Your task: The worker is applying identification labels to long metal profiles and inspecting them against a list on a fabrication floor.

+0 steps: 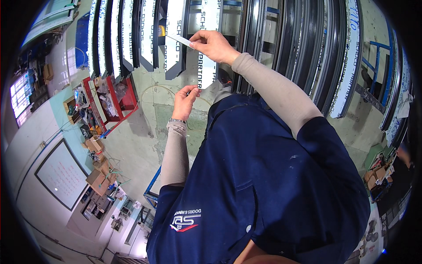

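My right hand (pixel 214 46) pinches a narrow, pale flat strip (pixel 181 40) between thumb and fingers. The strip slants up and left over a long profile covered in white printed film (pixel 174 53). Close to the strip's far end is a small yellow item (pixel 161 31); I cannot tell whether they are joined. Lower down, my left hand (pixel 186 104) has its thumb and fingertips pressed together at the near end of another film-covered profile (pixel 208 66). Whether that hand grips the film, the profile or something small is hidden.
Several dark profiles (pixel 307 48) lie side by side to the right, beside a blue metal frame (pixel 377 61). A red rack (pixel 128 94) with bags and tools stands at left. Cardboard boxes (pixel 99 182) sit along the wall below a whiteboard (pixel 61 175). A thin hose (pixel 154 87) loops across the floor.
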{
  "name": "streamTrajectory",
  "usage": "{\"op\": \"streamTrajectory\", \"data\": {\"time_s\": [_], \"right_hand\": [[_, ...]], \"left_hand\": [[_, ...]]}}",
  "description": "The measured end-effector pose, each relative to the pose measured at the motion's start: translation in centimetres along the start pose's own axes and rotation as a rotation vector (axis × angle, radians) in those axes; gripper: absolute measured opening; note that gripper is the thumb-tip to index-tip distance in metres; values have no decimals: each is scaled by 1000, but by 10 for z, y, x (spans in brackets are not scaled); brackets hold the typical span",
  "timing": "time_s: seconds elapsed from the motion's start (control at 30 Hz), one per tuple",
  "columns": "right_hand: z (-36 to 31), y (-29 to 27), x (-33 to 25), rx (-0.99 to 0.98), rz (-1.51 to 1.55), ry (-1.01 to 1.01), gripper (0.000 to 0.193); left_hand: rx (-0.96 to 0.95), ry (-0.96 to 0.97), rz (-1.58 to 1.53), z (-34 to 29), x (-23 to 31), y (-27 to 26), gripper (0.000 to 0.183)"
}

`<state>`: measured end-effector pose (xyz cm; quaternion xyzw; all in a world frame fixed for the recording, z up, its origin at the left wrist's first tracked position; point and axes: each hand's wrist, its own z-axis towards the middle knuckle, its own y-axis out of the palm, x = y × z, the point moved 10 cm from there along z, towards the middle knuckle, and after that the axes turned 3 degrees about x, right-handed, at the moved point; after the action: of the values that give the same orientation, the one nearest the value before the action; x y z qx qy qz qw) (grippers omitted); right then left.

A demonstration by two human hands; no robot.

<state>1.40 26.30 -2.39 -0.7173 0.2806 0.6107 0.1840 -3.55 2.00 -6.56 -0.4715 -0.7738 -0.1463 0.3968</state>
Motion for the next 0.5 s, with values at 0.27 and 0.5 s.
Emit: {"op": "streamTrajectory", "data": {"time_s": [0.27, 0.5], "right_hand": [[0, 0, 0, 4, -1, 2, 25], [0, 0, 0, 12, -3, 5, 26]], "left_hand": [[-34, -32, -3, 1, -1, 0, 20], [-69, -88, -44, 5, 0, 0, 18]]}}
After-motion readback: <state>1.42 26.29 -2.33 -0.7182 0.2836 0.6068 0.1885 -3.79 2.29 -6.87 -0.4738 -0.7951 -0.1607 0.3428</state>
